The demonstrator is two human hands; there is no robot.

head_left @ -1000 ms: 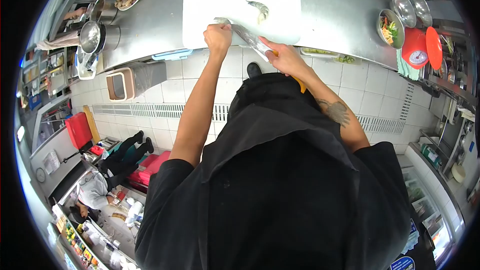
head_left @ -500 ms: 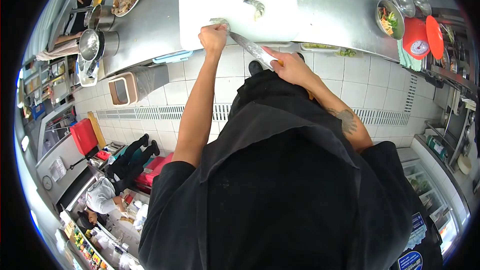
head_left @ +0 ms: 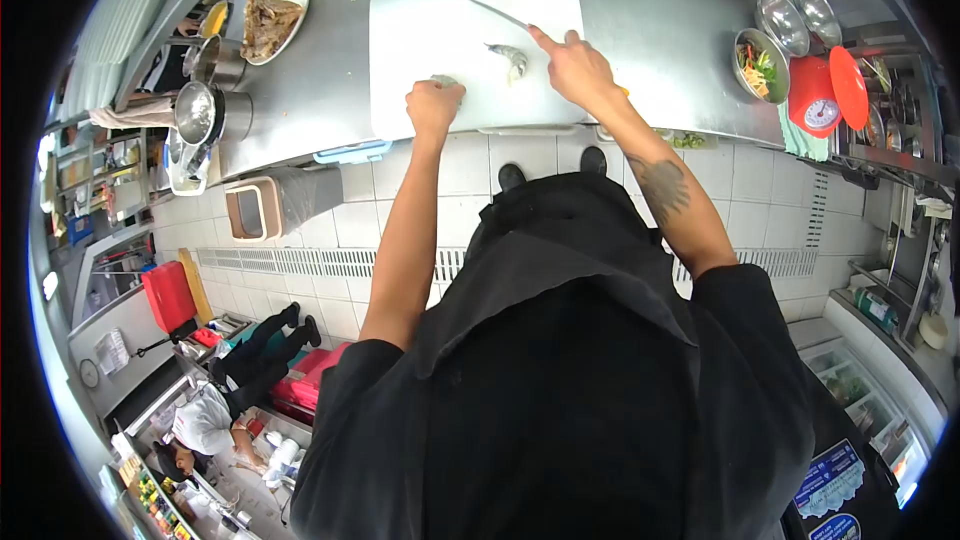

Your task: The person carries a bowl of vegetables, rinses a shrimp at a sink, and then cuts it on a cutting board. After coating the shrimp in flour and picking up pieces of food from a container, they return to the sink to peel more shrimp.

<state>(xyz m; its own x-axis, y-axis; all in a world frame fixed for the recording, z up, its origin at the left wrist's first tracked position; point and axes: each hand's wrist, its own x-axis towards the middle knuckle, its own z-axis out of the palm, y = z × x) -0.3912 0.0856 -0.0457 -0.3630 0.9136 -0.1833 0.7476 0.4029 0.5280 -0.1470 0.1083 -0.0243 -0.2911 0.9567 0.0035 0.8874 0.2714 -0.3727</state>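
"White is the cutting board [head_left: 420, 20], lying on the steel counter [head_left: 320, 70]. What's on it?"

"One shrimp [head_left: 516, 65], curled a little right of the board's middle."

"And the left hand [head_left: 434, 106]?"

"Near the board's front edge, its fingers closed on a small greyish piece [head_left: 446, 81], mostly hidden."

"The right hand [head_left: 580, 70]?"

"Its fingers clamp a knife [head_left: 497, 12], forefinger stretched toward the blade, whose tip points to the far left."

"Anything else on the counter?"

"Yes: a bowl [head_left: 776, 46] of cut vegetables to the right, just beside a red scale [head_left: 812, 90]."
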